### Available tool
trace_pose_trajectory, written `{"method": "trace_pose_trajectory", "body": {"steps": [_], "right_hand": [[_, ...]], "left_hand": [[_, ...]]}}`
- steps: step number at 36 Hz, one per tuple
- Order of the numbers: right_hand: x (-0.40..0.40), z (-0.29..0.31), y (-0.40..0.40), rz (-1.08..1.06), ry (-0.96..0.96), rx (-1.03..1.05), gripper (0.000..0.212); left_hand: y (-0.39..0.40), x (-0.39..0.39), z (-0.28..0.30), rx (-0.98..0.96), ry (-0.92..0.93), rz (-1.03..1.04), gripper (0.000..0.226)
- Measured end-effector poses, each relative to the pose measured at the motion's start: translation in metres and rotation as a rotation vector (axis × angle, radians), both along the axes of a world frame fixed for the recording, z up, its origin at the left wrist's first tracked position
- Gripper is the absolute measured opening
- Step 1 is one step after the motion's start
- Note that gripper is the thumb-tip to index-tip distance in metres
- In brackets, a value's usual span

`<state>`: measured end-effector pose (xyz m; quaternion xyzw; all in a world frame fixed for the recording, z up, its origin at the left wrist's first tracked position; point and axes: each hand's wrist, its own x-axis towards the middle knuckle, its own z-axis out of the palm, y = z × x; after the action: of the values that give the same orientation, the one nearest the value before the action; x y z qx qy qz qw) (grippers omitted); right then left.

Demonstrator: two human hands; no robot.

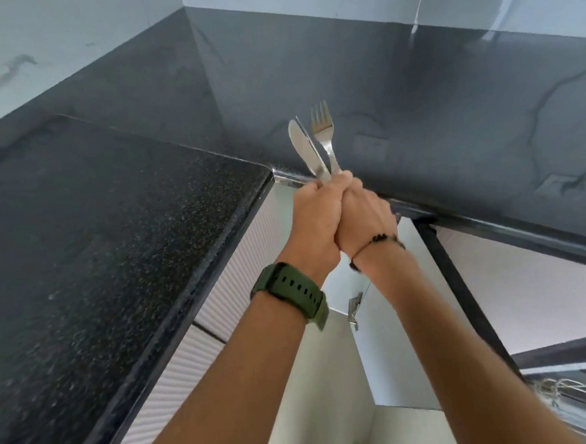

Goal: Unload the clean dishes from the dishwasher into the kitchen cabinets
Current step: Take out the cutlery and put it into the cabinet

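Note:
My left hand (pixel 315 220) and my right hand (pixel 363 214) are pressed together in front of me, both wrapped round the handles of a bunch of steel cutlery. A table knife (pixel 302 149) and a fork (pixel 323 130) stick up out of the fists, blade and tines pointing away from me; a second thin blade edge lies against the knife. The handles are hidden inside my fingers. The hands hover above the inner corner of the black speckled countertop (pixel 113 215). A wire dishwasher rack (pixel 576 396) shows at the lower right.
The L-shaped worktop runs along the left and across the back right, with glossy grey wall panels (pixel 378 62) behind it. White ribbed cabinet fronts (pixel 227 287) sit below the left run. An open cabinet door with a metal hinge (pixel 355 307) stands under my forearms.

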<state>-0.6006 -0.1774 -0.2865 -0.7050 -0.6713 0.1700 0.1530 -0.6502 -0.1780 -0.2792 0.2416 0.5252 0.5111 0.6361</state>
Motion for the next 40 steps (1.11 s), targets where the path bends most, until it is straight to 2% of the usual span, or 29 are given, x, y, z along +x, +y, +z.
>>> {"method": "trace_pose_trajectory", "body": {"steps": [4,6,11,14,17,19,23,26,31,32,34,37,40], "right_hand": [[-0.015,-0.023,-0.049,0.042,0.099,-0.054,0.025],[-0.022,-0.039,-0.072,0.045,0.202,-0.088,0.026],[-0.029,-0.084,-0.109,0.019,0.458,-0.131,0.029],[-0.027,-0.114,-0.124,0.027,0.579,-0.127,0.024],[-0.023,-0.147,-0.134,-0.064,0.800,-0.213,0.017],[-0.021,-0.178,-0.137,-0.158,0.881,-0.212,0.016],[-0.014,-0.258,-0.131,-0.277,0.731,-0.119,0.025],[-0.008,-0.325,-0.122,-0.321,0.623,-0.086,0.020],[0.011,-0.423,-0.088,-0.483,0.562,-0.104,0.022],[0.015,-0.448,-0.076,-0.492,0.546,-0.093,0.021],[0.019,-0.467,-0.053,-0.493,0.492,-0.097,0.024],[0.020,-0.506,-0.018,-0.457,0.490,-0.159,0.029],[0.019,-0.556,0.024,-0.447,0.582,-0.257,0.033]], "left_hand": [[-0.040,-0.020,-0.019,-0.068,0.080,-0.094,0.019],[-0.057,-0.029,-0.034,-0.097,0.059,-0.070,0.011],[-0.086,-0.041,-0.082,-0.186,0.008,-0.011,0.013],[-0.094,-0.046,-0.114,-0.234,0.011,-0.021,0.012],[-0.096,-0.050,-0.149,-0.228,0.027,-0.089,0.016],[-0.096,-0.049,-0.175,-0.210,0.063,-0.138,0.020],[-0.092,-0.039,-0.243,-0.208,0.214,-0.227,0.022],[-0.084,-0.027,-0.304,-0.225,0.308,-0.252,0.024],[-0.061,-0.019,-0.408,-0.409,0.104,-0.145,0.031],[-0.053,-0.018,-0.434,-0.414,0.112,-0.072,0.029],[-0.039,-0.020,-0.461,-0.406,0.240,0.005,0.026],[-0.019,-0.019,-0.507,-0.386,0.316,-0.043,0.026],[0.011,-0.021,-0.558,-0.355,0.352,-0.129,0.028]]}}
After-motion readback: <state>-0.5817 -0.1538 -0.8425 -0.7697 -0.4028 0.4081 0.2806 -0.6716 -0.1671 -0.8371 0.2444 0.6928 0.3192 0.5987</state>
